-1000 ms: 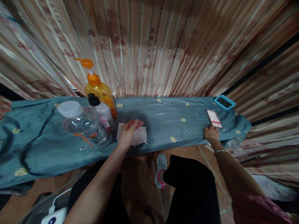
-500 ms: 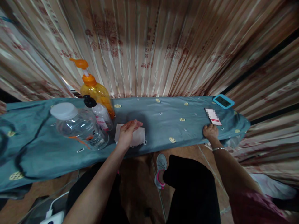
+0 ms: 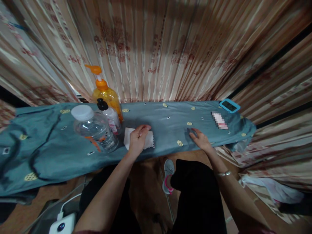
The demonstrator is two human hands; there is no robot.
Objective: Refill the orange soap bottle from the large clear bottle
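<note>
My left hand (image 3: 138, 139) rests over a small white cloth (image 3: 149, 142) with a scalloped edge, its thumb and fingers pressed together; whatever may be between them is hidden. Left of the cloth stand a large clear bottle (image 3: 91, 130) with a white cap, a smaller clear pump bottle (image 3: 113, 121) with a black top, and an orange pump bottle (image 3: 109, 96) behind them. My right hand (image 3: 201, 139) hovers over the front edge of the table, thumb and fingers apart, holding nothing. Further right lies a blurred, phone-like flat object (image 3: 219, 120).
A blue-framed device (image 3: 229, 106) with a dark screen lies at the right end of the grey-green table cover (image 3: 168, 130). Pleated curtains (image 3: 156, 48) hang close behind. A white power bank (image 3: 62, 224) with a cable is at the lower left.
My right hand has left the spot beside the phone-like object and moved left, its fingers now spread. My left hand stays at the white cloth. The view has shifted slightly.
</note>
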